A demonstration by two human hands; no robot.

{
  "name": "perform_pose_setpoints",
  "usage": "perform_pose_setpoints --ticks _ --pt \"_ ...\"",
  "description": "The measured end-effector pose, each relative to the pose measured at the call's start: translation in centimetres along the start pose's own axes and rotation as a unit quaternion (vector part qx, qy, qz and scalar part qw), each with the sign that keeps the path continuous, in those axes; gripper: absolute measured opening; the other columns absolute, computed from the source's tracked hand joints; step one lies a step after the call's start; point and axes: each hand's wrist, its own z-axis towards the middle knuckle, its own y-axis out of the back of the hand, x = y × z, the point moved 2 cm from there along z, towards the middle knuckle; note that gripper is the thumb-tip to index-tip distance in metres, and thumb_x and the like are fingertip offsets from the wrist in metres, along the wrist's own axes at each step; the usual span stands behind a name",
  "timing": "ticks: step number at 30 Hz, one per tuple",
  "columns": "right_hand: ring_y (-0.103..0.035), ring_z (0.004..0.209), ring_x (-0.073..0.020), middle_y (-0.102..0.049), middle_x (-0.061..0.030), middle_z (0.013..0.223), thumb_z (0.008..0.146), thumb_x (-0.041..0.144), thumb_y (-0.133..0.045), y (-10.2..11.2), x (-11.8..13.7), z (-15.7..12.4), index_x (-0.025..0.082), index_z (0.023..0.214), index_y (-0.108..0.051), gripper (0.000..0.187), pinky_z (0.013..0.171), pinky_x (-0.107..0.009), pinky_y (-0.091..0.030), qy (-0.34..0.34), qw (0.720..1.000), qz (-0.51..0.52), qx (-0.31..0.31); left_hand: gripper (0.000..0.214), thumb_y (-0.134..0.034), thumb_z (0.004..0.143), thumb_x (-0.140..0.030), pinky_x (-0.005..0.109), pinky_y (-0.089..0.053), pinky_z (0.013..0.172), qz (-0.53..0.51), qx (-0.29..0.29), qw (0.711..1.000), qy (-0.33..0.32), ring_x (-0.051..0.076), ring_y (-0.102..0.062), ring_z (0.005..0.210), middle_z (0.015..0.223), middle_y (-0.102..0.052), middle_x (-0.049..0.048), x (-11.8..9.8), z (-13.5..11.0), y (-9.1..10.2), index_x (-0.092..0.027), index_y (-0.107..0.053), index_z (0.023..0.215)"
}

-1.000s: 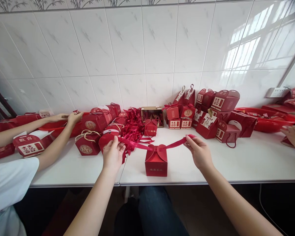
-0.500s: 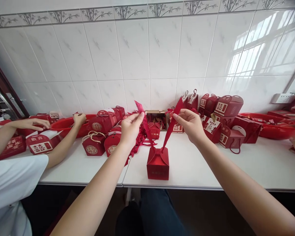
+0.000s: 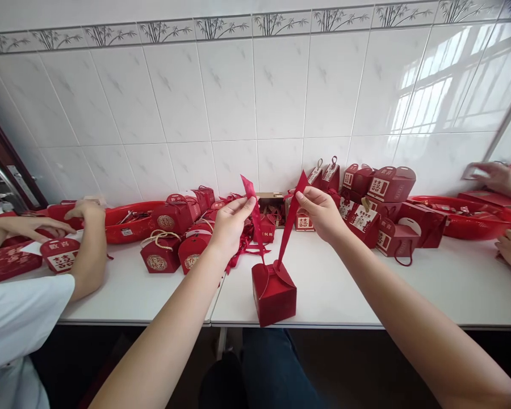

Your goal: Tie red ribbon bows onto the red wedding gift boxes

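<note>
Between my arms a small dark red gift box (image 3: 276,298) stands slightly turned at the table's front edge, its top flaps folded together. A red ribbon (image 3: 288,233) comes out of the top, its two tails stretched upward in a V. My left hand (image 3: 231,221) is closed, pinching the left tail between thumb and fingers near its end. The right tail is pinched in my right hand (image 3: 319,211), also closed. Both tail ends stick up above the fingers. How the ribbon runs inside the flaps is hidden.
Finished-looking red boxes (image 3: 159,255) crowd the left, beside a heap of loose ribbons (image 3: 247,244). Stacked boxes (image 3: 392,183) stand at right. Red basins (image 3: 132,230) flank both sides. A co-worker's hands (image 3: 87,218) work at left; another person's hands (image 3: 500,179) are at right.
The box has turned and tilted a little and sits nearer the front edge. Both my hands keep hold of the ribbon. The left co-worker's hand has moved from the basin to a box.
</note>
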Motion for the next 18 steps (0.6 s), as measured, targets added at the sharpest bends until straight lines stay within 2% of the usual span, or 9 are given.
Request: perform_pose_setpoints --ticks 8,11,14,16,18 --pt "-0.062 0.072 -0.0124 -0.068 0.0000 0.078 0.072 0.045 -0.074 -0.4 1.0 -0.5 0.019 0.077 -0.065 0.027 0.068 -0.026 -0.051 -0.017 1.000 0.005 0.023 0.026 -0.084 0.063 -0.035 0.027 -0.047 0.082 -0.029 0.008 1.000 -0.005 0.012 -0.064 0.079 0.078 -0.071 -0.0012 0.2 0.3 -0.1 -0.020 -0.073 0.081" --pt "-0.064 0.069 -0.0126 -0.067 0.0006 0.073 0.070 0.044 -0.076 -0.6 1.2 -0.5 0.019 0.076 -0.063 0.029 0.070 -0.028 -0.052 -0.030 0.999 0.022 0.020 0.026 -0.082 0.066 -0.036 0.027 -0.049 0.079 -0.033 0.034 0.999 -0.002 0.012 -0.065 0.075 0.075 -0.070 -0.0021 0.2 0.3 -0.4 -0.019 -0.070 0.082" --pt "-0.062 0.059 -0.0119 -0.065 0.0008 0.066 0.067 0.043 -0.077 -0.9 1.1 -0.3 0.017 0.076 -0.063 0.031 0.062 -0.028 -0.051 -0.049 0.999 0.010 0.003 0.026 -0.079 0.069 -0.037 0.026 -0.049 0.073 -0.024 0.074 0.997 0.007 0.012 -0.065 0.070 0.072 -0.068 -0.0023 0.2 0.1 -0.9 -0.017 -0.066 0.082" --pt "-0.056 0.049 -0.0100 -0.064 0.0007 0.062 0.066 0.040 -0.077 -1.2 0.8 -0.2 0.016 0.078 -0.063 0.030 0.052 -0.026 -0.046 -0.064 0.998 -0.024 -0.007 0.026 -0.077 0.071 -0.036 0.025 -0.048 0.070 0.004 0.098 0.995 0.003 0.011 -0.063 0.067 0.068 -0.066 -0.0023 0.1 -0.2 -1.2 -0.016 -0.063 0.081" --pt "-0.049 0.044 -0.0079 -0.064 0.0007 0.060 0.068 0.036 -0.075 -1.7 0.5 -0.3 0.015 0.082 -0.065 0.027 0.045 -0.024 -0.038 -0.075 0.995 -0.063 0.008 0.026 -0.076 0.073 -0.034 0.025 -0.048 0.070 0.044 0.115 0.992 -0.002 0.010 -0.063 0.065 0.066 -0.066 -0.0024 0.0 -0.5 -1.3 -0.016 -0.059 0.080"
